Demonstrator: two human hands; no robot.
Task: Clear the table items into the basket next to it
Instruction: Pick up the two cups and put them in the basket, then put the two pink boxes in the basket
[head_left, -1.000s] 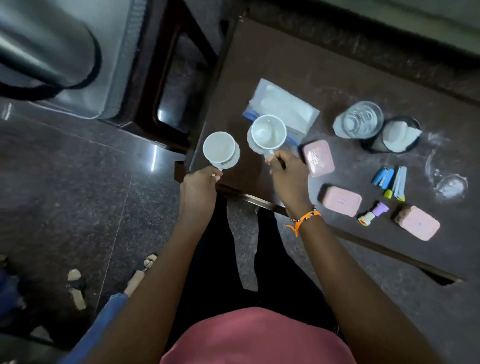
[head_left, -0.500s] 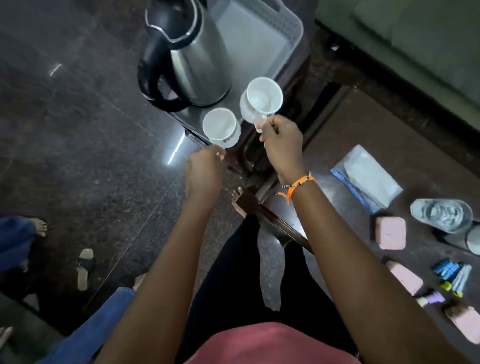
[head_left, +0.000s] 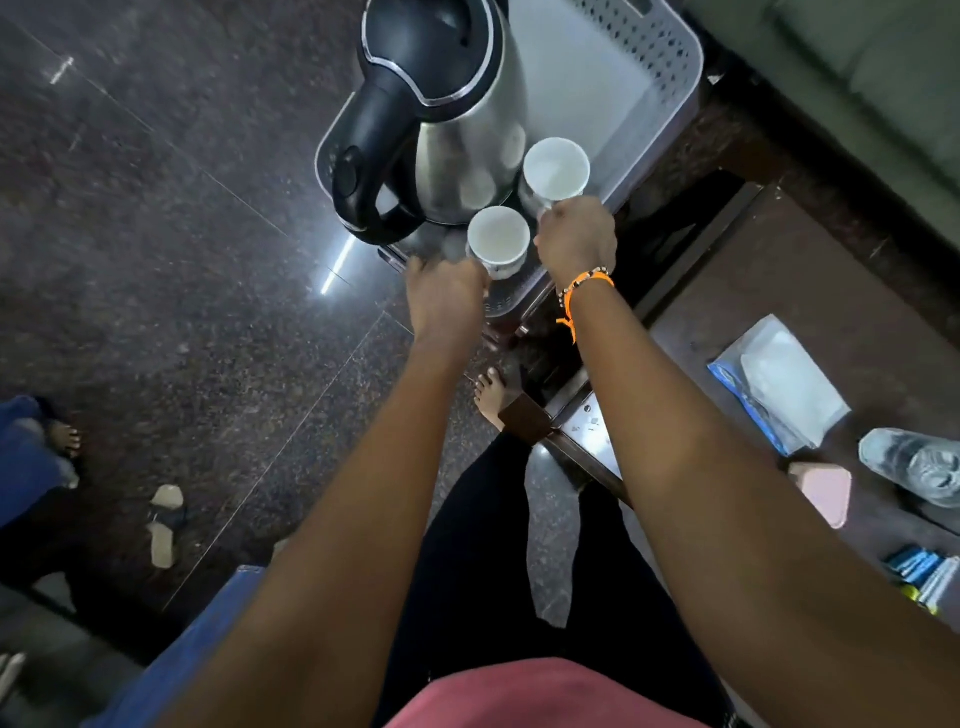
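Mostly hidden: the handles of both cups sit under the curled fingers, so the exact grip on each cannot be seen, and the picture is blurred around the left knuckles.
Cut off: the basket (head_left: 670, 78) runs out past the top edge; the glass (head_left: 914, 465), the pink box (head_left: 823, 491) and the blue packets (head_left: 922, 569) are clipped at the right edge, well back from the right forearm.
Hard to make out: whether either cup already rests on the basket floor or hangs just above it.
Left hand (head_left: 447, 299): arm stretched forward, back of the hand up, fingers curled round the side of the near cup (head_left: 497, 240) at its handle.
Right hand (head_left: 576, 239): arm stretched forward alongside the left, knuckles up, fingers closed on the far cup (head_left: 556, 167) from its near side; an orange wristband (head_left: 589, 285) circles the wrist.
Near cup: upright, mouth up, long axis vertical, just ahead of the left hand and over the basket's near corner.
Far cup: upright, mouth up, tilted slightly away, just ahead of the right hand, inside the basket.
Kettle (head_left: 447, 114): stands in the basket just beyond both hands, touching or nearly touching both cups, black handle toward the left.
Plastic pouch (head_left: 779, 384): lies flat on the table (head_left: 727, 312), to the right of the right forearm.
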